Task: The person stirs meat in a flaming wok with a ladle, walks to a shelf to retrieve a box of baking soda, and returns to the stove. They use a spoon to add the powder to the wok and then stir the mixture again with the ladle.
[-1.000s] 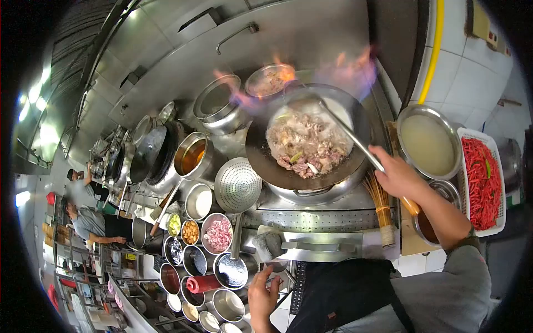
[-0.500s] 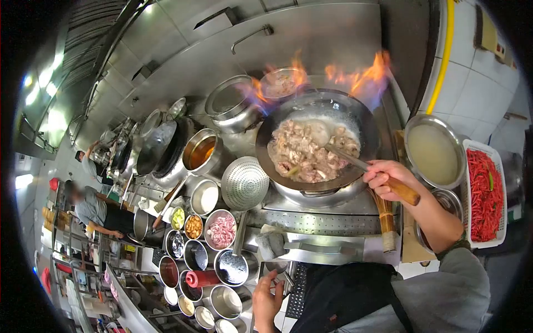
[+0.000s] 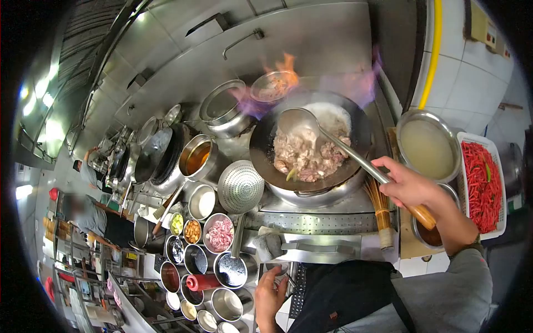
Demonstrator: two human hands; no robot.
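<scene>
My right hand (image 3: pixel 410 182) is closed round the handle of a long steel ladle (image 3: pixel 355 154) with a wooden grip end. The ladle's bowl is raised over the far left part of a dark wok (image 3: pixel 265 161). Pieces of pale cooked meat (image 3: pixel 313 156) lie in the wok with steaming, cloudy liquid at the back. Flames rise behind its rim. Low by the counter's front edge is my left hand (image 3: pixel 268 298), its fingers loosely bent and apart, with nothing visible in it. A folded grey cloth (image 3: pixel 268 246) lies just beyond that hand.
A perforated strainer (image 3: pixel 240 186) rests left of the wok. Several metal pots stand nearby, with sliced pink meat (image 3: pixel 220 233) and a red squeeze bottle (image 3: pixel 202 282). To the right are a bowl of cloudy liquid (image 3: pixel 426 145), red chillies (image 3: pixel 480 186) and a bamboo brush (image 3: pixel 382 216).
The ladle's bowl has lifted out of the meat and moved up and left. The flames behind the wok are smaller. My left hand has barely moved.
</scene>
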